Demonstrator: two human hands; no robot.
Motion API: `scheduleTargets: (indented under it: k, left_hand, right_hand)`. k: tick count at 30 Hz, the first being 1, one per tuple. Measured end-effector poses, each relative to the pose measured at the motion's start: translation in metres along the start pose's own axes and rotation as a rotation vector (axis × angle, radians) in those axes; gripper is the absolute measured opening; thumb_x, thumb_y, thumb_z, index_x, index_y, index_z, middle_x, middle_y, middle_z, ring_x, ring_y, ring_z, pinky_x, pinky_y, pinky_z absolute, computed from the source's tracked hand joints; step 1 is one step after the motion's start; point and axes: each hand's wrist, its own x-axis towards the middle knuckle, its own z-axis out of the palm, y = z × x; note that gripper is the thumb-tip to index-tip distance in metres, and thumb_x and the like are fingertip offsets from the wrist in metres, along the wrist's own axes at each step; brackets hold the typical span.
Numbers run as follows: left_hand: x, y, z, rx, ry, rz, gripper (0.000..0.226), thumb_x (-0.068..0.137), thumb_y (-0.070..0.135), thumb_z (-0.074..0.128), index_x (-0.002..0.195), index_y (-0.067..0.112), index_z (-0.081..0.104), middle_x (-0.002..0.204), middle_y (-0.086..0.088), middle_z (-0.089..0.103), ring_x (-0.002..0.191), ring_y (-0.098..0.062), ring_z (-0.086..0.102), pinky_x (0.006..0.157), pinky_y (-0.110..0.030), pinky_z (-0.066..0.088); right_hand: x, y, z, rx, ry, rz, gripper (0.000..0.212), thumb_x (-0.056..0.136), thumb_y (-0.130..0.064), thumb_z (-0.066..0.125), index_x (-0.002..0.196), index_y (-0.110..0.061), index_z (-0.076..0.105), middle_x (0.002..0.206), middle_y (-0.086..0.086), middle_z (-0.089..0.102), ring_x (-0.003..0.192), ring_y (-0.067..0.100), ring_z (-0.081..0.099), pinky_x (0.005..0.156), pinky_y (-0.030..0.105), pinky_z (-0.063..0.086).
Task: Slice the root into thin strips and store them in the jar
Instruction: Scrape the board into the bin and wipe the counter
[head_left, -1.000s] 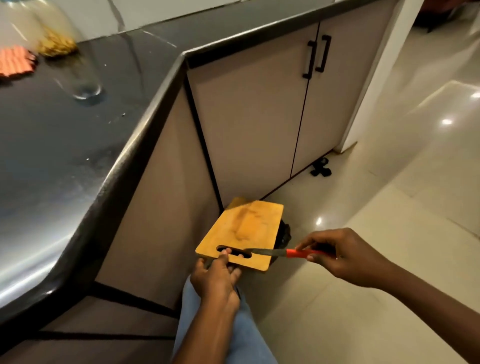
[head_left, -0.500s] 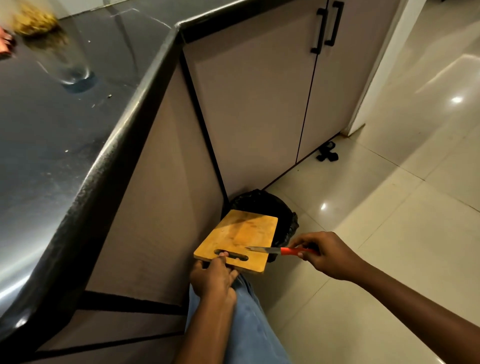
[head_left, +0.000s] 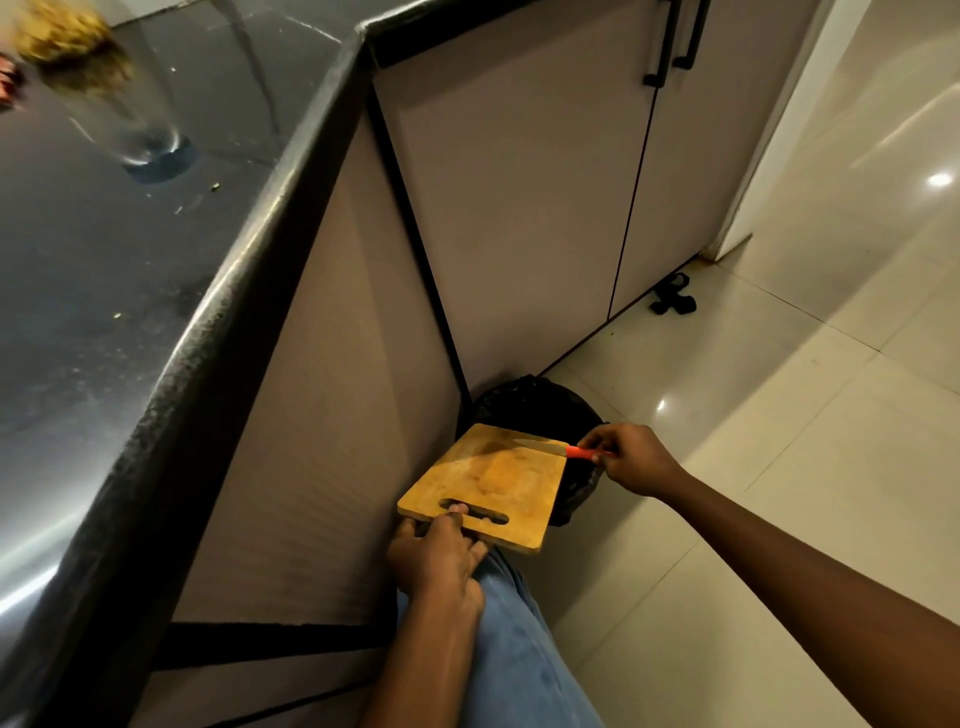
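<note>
far left on the table the glass jar stands with a blurry yellowish clump of what look like the strips up near its mouth, so i'd guess the slicing and storing is basically done. lower down, the left hand grips the wooden cutting board at its slot handle, thumb hooked into the slot, holding it out over the black-bagged bin that sits on the floor against the cabinet doors. what changed: a second ago the knife lay across the near end by the slot, now its blade is up at the far edge, so it's swept the length of the board. reads like scraping leftovers into the bin, i.e. cleanup. board looks bare now, can't see any scraps. the right hand pinches the orange handle, well apart from the left. further right a black strap thing lies on the floor, not in the way. only snag is that the jar is well away from both busy hands.
</note>
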Motion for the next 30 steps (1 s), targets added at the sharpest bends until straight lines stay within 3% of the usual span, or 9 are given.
scheduleTargets:
  k: [5, 7, 10, 13, 15, 20, 22, 25, 30]
  left_hand:
    - [0.008, -0.004, -0.004, 0.009, 0.027, 0.026, 0.032, 0.089, -0.008, 0.06, 0.119, 0.003, 0.062, 0.082, -0.007, 0.064, 0.069, -0.021, 0.062, 0.041, -0.024, 0.053]
    - [0.012, -0.005, -0.003, 0.009, 0.04, 0.033, 0.031, 0.089, -0.007, 0.062, 0.117, 0.004, 0.063, 0.087, -0.008, 0.066, 0.075, -0.023, 0.065, 0.043, -0.025, 0.053]
    - [0.015, -0.005, 0.001, 0.006, 0.036, 0.027, 0.027, 0.089, -0.007, 0.061, 0.114, 0.004, 0.063, 0.085, -0.009, 0.066, 0.077, -0.025, 0.065, 0.043, -0.027, 0.055]
    - [0.018, -0.007, 0.007, 0.029, 0.022, 0.03, 0.025, 0.09, -0.005, 0.062, 0.112, 0.005, 0.065, 0.088, -0.01, 0.068, 0.078, -0.026, 0.065, 0.058, -0.036, 0.057]
    - [0.018, -0.009, 0.009, 0.045, 0.015, 0.032, 0.022, 0.089, -0.004, 0.064, 0.108, 0.007, 0.066, 0.094, -0.013, 0.069, 0.078, -0.028, 0.067, 0.067, -0.043, 0.058]
    - [0.014, -0.007, 0.006, 0.06, 0.007, 0.039, 0.019, 0.089, -0.006, 0.062, 0.103, 0.007, 0.065, 0.078, -0.008, 0.063, 0.073, -0.024, 0.06, 0.049, -0.03, 0.054]
    - [0.014, -0.004, 0.003, 0.064, -0.003, 0.051, 0.02, 0.09, -0.006, 0.061, 0.102, 0.009, 0.064, 0.077, -0.008, 0.062, 0.071, -0.022, 0.06, 0.044, -0.027, 0.054]
    - [0.014, -0.002, 0.001, 0.064, -0.019, 0.057, 0.02, 0.09, -0.007, 0.06, 0.1, 0.01, 0.065, 0.073, -0.006, 0.059, 0.065, -0.02, 0.055, 0.047, -0.028, 0.051]
    - [0.012, -0.006, 0.004, 0.088, -0.015, 0.043, 0.015, 0.088, -0.006, 0.063, 0.097, 0.007, 0.067, 0.077, -0.009, 0.064, 0.067, -0.022, 0.058, 0.056, -0.034, 0.051]
  right_hand:
    - [0.017, 0.0, 0.007, -0.029, 0.084, 0.107, 0.021, 0.087, -0.007, 0.06, 0.103, -0.018, 0.069, 0.086, 0.001, 0.067, 0.069, 0.01, 0.062, 0.06, 0.026, 0.055]
    - [0.003, -0.017, 0.001, 0.038, 0.131, 0.068, 0.023, 0.087, -0.006, 0.06, 0.103, -0.02, 0.069, 0.082, -0.001, 0.066, 0.065, 0.013, 0.062, 0.055, 0.027, 0.053]
    - [-0.045, -0.044, -0.006, 0.172, 0.08, -0.033, 0.023, 0.088, -0.008, 0.061, 0.1, -0.026, 0.069, 0.083, -0.006, 0.068, 0.07, 0.016, 0.064, 0.061, 0.032, 0.054]
    - [-0.099, -0.052, -0.002, 0.241, -0.062, -0.07, 0.026, 0.089, -0.01, 0.061, 0.102, -0.031, 0.069, 0.08, -0.01, 0.068, 0.072, 0.012, 0.065, 0.063, 0.029, 0.054]
    - [-0.112, -0.049, 0.004, 0.251, -0.056, -0.047, 0.026, 0.089, -0.012, 0.062, 0.103, -0.033, 0.069, 0.08, -0.01, 0.068, 0.074, 0.01, 0.064, 0.063, 0.026, 0.053]
    - [-0.076, -0.026, 0.015, 0.171, 0.084, 0.007, 0.028, 0.088, -0.009, 0.062, 0.101, -0.032, 0.069, 0.08, -0.014, 0.067, 0.069, 0.011, 0.063, 0.062, 0.035, 0.056]
    - [-0.058, -0.018, 0.017, 0.159, 0.096, 0.04, 0.029, 0.087, -0.005, 0.061, 0.098, -0.031, 0.068, 0.081, -0.012, 0.066, 0.071, 0.011, 0.063, 0.062, 0.031, 0.056]
    - [-0.035, -0.009, 0.019, 0.119, 0.095, 0.069, 0.029, 0.085, 0.0, 0.059, 0.096, -0.025, 0.069, 0.079, -0.01, 0.063, 0.068, 0.007, 0.06, 0.052, 0.009, 0.043]
    - [-0.003, 0.002, 0.022, -0.001, 0.095, 0.178, 0.029, 0.08, 0.004, 0.059, 0.102, -0.013, 0.069, 0.088, 0.004, 0.068, 0.066, 0.008, 0.055, 0.053, 0.014, 0.037]
